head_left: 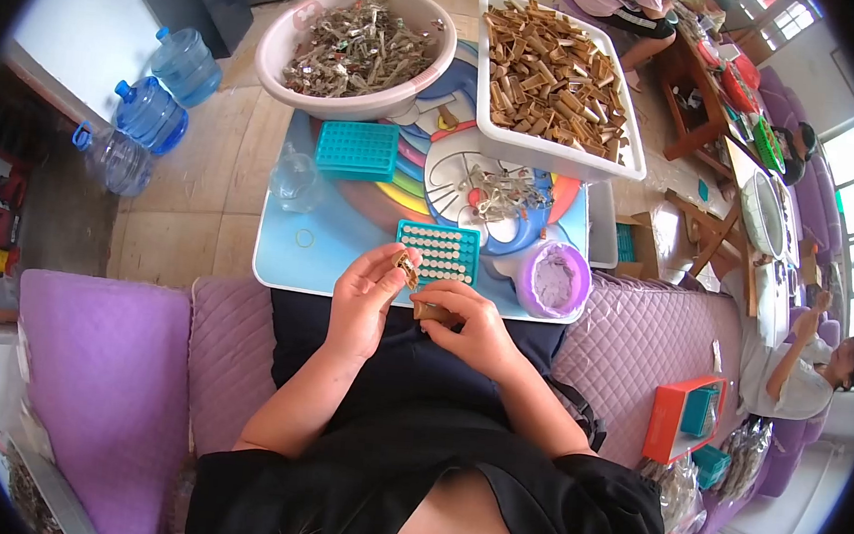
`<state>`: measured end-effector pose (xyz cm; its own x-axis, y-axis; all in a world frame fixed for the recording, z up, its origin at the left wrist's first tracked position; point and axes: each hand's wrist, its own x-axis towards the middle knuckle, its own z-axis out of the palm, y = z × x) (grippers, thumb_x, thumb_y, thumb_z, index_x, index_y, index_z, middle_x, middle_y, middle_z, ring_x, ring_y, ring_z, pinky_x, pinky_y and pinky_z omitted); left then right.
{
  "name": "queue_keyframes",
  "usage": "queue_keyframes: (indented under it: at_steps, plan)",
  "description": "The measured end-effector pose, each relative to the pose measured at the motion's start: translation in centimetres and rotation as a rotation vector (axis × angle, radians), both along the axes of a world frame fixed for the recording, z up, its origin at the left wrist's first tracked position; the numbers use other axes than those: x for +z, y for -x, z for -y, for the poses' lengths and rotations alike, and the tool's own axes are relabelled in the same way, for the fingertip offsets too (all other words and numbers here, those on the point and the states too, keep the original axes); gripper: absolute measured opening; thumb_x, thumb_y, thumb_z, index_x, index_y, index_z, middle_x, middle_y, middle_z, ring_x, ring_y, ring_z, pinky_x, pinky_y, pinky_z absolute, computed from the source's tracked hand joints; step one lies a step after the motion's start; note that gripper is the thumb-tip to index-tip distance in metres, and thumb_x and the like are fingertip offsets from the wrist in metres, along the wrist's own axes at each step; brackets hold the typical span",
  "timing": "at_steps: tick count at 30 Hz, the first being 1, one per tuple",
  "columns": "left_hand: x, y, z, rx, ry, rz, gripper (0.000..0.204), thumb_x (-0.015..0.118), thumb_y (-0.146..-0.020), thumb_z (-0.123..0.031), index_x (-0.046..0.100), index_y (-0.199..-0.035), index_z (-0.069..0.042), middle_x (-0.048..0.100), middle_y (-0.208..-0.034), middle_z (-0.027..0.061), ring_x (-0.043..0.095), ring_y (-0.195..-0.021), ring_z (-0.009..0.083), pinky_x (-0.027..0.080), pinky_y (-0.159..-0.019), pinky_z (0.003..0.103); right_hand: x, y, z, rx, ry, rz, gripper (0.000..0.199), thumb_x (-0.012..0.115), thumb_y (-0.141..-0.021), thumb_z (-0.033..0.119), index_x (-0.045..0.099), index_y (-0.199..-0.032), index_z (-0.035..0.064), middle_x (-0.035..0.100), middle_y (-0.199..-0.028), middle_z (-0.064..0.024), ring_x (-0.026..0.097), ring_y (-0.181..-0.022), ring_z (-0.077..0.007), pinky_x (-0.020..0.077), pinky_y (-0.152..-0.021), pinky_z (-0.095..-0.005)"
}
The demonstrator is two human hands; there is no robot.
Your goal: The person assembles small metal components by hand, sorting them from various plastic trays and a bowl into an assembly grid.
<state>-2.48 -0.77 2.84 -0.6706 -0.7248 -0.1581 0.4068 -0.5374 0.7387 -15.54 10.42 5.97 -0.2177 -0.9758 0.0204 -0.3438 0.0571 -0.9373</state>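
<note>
My left hand (366, 297) pinches a small shiny brown-and-gold piece (407, 268) between thumb and fingers. Close beside it, my right hand (470, 323) is closed round a brown curved piece (430, 311), much of it hidden by the fingers. Both hands are over my lap at the table's near edge. Just beyond them lies a teal rack (475, 233) with rows of small pale round pieces. Right of it stands a purple-rimmed tub (582, 287) lined with plastic. Loose metal clip-like parts (501, 195) lie in a pile farther back.
A pink basin (272, 64) of metal parts and a white tray (638, 163) of brown curved pieces stand at the back. On the table (273, 245) are a second teal rack (357, 151) and a clear plastic cup (296, 178). Water bottles (150, 115) stand left; another person (790, 371) sits right.
</note>
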Motion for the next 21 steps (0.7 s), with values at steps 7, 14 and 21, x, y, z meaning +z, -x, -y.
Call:
queue_keyframes:
  at_steps: [7, 14, 21]
  plan:
    - [-0.7, 0.1, 0.0, -0.049, -0.211, -0.166, 0.027, 0.054, -0.09, -0.004, 0.052, -0.116, -0.001, 0.059, -0.113, 0.0135, 0.056, -0.11, 0.0253, 0.047, -0.094, 0.036, -0.6, 0.2, 0.0, 0.03, -0.053, 0.116, 0.035, 0.065, -0.074, -0.003, 0.062, -0.109, 0.0033, 0.059, -0.107, -0.0055, 0.059, -0.086, -0.0133, 0.0508, -0.07, -0.0249]
    - [-1.0, 0.0, 0.4, -0.075, -0.263, -0.219, 0.028, 0.055, -0.09, -0.006, 0.052, -0.117, -0.002, 0.059, -0.113, 0.0137, 0.057, -0.108, 0.0261, 0.046, -0.097, 0.04, -0.1, 0.4, -0.1, 0.002, -0.05, 0.126, 0.036, 0.065, -0.074, -0.003, 0.062, -0.109, 0.0021, 0.059, -0.104, -0.0065, 0.059, -0.088, -0.0133, 0.0508, -0.071, -0.0251]
    - [-1.0, 0.0, 0.2, -0.069, -0.317, -0.264, 0.027, 0.055, -0.089, -0.006, 0.053, -0.116, -0.002, 0.059, -0.113, 0.0127, 0.056, -0.109, 0.0259, 0.044, -0.099, 0.039, 0.0, 0.3, -0.1, 0.059, -0.117, 0.342, 0.034, 0.065, -0.076, -0.004, 0.061, -0.11, 0.0002, 0.06, -0.098, -0.0055, 0.058, -0.084, -0.011, 0.0504, -0.073, -0.0251]
